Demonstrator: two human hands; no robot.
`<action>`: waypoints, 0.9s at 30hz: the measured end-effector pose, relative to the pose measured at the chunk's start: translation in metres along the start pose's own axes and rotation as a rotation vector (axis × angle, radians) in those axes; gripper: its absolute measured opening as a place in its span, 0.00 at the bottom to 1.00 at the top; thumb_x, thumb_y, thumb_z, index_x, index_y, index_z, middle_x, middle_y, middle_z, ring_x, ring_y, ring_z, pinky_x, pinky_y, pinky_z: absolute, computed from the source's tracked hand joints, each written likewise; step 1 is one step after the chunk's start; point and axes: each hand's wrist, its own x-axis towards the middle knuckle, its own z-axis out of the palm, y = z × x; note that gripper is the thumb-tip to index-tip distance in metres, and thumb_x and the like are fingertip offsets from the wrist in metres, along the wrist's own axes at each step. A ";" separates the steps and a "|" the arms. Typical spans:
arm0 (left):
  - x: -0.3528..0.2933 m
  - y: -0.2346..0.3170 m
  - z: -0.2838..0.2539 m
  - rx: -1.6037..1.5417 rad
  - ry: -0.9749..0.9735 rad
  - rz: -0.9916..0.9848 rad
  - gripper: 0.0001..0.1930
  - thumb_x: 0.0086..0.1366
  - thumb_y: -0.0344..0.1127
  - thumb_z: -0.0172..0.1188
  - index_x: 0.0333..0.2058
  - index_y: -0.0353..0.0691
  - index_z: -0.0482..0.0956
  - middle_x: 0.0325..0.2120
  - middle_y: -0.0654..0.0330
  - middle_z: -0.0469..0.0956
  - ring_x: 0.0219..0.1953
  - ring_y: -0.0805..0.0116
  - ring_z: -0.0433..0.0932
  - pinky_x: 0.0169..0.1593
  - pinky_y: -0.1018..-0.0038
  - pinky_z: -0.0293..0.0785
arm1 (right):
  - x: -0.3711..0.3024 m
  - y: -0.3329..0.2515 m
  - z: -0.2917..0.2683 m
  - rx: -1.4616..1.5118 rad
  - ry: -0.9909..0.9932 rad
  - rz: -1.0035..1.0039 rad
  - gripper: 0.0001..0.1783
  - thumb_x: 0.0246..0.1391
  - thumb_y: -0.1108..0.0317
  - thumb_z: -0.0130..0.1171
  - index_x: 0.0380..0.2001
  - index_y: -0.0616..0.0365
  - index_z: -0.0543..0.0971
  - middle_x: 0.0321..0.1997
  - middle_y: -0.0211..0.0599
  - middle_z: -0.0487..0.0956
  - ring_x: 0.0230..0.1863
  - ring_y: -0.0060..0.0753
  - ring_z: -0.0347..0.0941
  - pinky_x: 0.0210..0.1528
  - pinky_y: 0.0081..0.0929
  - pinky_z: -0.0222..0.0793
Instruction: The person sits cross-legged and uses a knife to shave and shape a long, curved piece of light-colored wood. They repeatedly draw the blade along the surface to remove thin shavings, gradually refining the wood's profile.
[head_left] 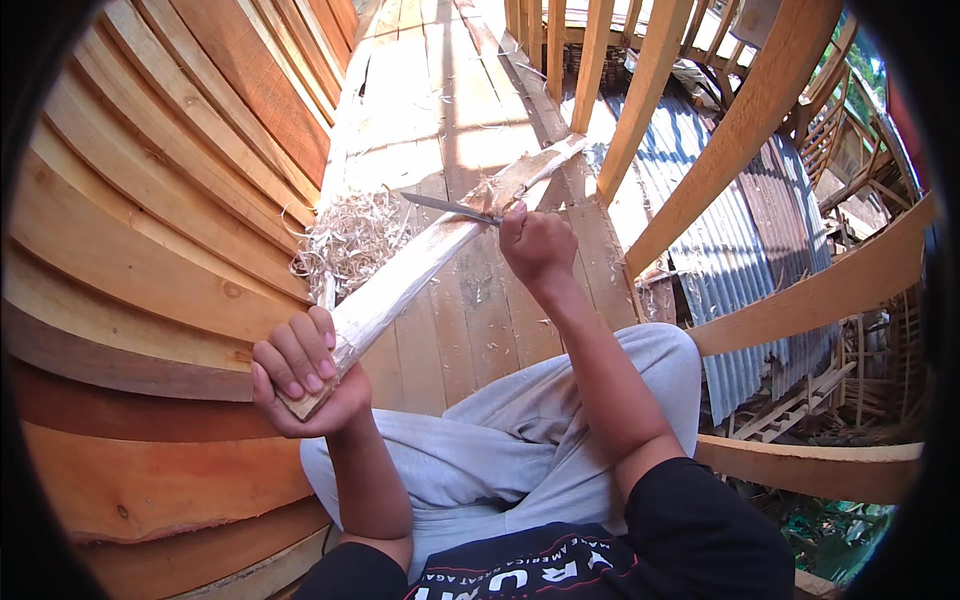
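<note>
My left hand (310, 375) is wrapped round the near end of a long, pale piece of wood (400, 270), which slants away to the upper right. The wood's far end reaches the railing side, and part of its surface there is browner and rough. In my right hand (538, 245) is a knife (445, 206), its handle mostly hidden by the closed fist. The blade points left and lies across the wood, at the border of the pale and brown parts. Beside the wood, on its left, a heap of curled wood shavings (355, 240) rests against the plank wall.
A plank wall (150, 230) rises at left. Slatted wooden railing (720, 140) runs along the right, with corrugated metal roofing (740, 260) beyond and below. The plank floor (420, 100) carries scattered shavings. My crossed legs in grey trousers (480, 460) are close beneath my arms.
</note>
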 end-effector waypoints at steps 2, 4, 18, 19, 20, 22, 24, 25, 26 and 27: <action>0.002 0.000 -0.003 -0.007 0.011 0.000 0.18 0.68 0.42 0.39 0.17 0.52 0.57 0.10 0.72 0.55 0.15 0.79 0.55 0.31 0.77 0.58 | -0.013 -0.009 0.004 -0.061 -0.029 0.022 0.28 0.59 0.57 0.42 0.10 0.59 0.77 0.12 0.53 0.73 0.16 0.57 0.73 0.24 0.50 0.72; 0.002 0.002 -0.009 -0.001 -0.018 0.002 0.18 0.68 0.42 0.39 0.17 0.52 0.57 0.10 0.72 0.56 0.15 0.79 0.56 0.31 0.76 0.58 | -0.036 -0.038 -0.006 -0.092 -0.146 0.001 0.29 0.60 0.57 0.41 0.11 0.61 0.78 0.13 0.54 0.74 0.18 0.58 0.74 0.25 0.51 0.72; -0.011 -0.005 0.007 0.007 -0.251 -0.040 0.18 0.69 0.42 0.39 0.17 0.52 0.58 0.11 0.72 0.60 0.16 0.79 0.60 0.32 0.76 0.59 | 0.007 0.004 -0.041 -0.047 -0.290 0.321 0.35 0.66 0.47 0.38 0.23 0.66 0.80 0.22 0.54 0.79 0.29 0.54 0.79 0.35 0.47 0.73; -0.014 -0.011 0.006 0.029 -0.277 -0.046 0.18 0.69 0.42 0.39 0.17 0.52 0.58 0.11 0.72 0.60 0.16 0.79 0.60 0.32 0.76 0.59 | 0.016 0.012 -0.045 0.048 -0.350 0.333 0.33 0.67 0.46 0.40 0.26 0.67 0.80 0.22 0.52 0.79 0.29 0.51 0.79 0.35 0.45 0.72; -0.019 -0.015 0.004 0.051 -0.303 -0.051 0.18 0.69 0.42 0.38 0.17 0.52 0.58 0.11 0.71 0.60 0.16 0.79 0.60 0.32 0.76 0.59 | 0.021 0.018 -0.048 0.143 -0.411 0.345 0.33 0.67 0.46 0.41 0.29 0.67 0.80 0.22 0.51 0.79 0.28 0.48 0.78 0.35 0.44 0.72; -0.024 -0.025 0.004 0.024 -0.269 -0.066 0.18 0.69 0.42 0.38 0.17 0.52 0.59 0.11 0.71 0.60 0.15 0.78 0.60 0.31 0.75 0.60 | 0.019 0.043 -0.039 0.303 -0.314 0.303 0.29 0.67 0.44 0.42 0.30 0.61 0.75 0.17 0.36 0.70 0.19 0.31 0.67 0.23 0.33 0.64; -0.022 -0.026 0.006 0.017 -0.261 -0.063 0.18 0.69 0.42 0.38 0.17 0.52 0.59 0.11 0.71 0.60 0.15 0.78 0.60 0.31 0.75 0.60 | 0.022 0.058 -0.043 0.412 -0.321 0.292 0.26 0.68 0.45 0.42 0.34 0.59 0.72 0.15 0.28 0.66 0.14 0.21 0.62 0.16 0.26 0.60; -0.018 -0.022 0.005 0.002 -0.248 -0.058 0.18 0.68 0.42 0.39 0.17 0.52 0.59 0.11 0.72 0.60 0.15 0.79 0.60 0.30 0.76 0.60 | 0.024 0.061 -0.049 0.445 -0.380 0.304 0.24 0.69 0.46 0.41 0.36 0.59 0.71 0.17 0.27 0.67 0.14 0.20 0.62 0.16 0.23 0.59; -0.015 -0.018 0.004 -0.011 -0.231 -0.041 0.18 0.68 0.42 0.39 0.17 0.52 0.59 0.11 0.72 0.60 0.15 0.79 0.59 0.30 0.77 0.60 | 0.026 0.061 -0.053 0.478 -0.440 0.316 0.23 0.70 0.48 0.40 0.39 0.59 0.71 0.19 0.27 0.68 0.14 0.18 0.62 0.15 0.21 0.58; -0.012 -0.014 0.003 -0.031 -0.219 -0.026 0.18 0.68 0.42 0.39 0.17 0.52 0.59 0.11 0.72 0.60 0.15 0.80 0.59 0.30 0.78 0.60 | 0.026 0.066 -0.050 0.491 -0.448 0.418 0.23 0.70 0.49 0.39 0.39 0.60 0.71 0.20 0.28 0.68 0.14 0.19 0.63 0.15 0.21 0.59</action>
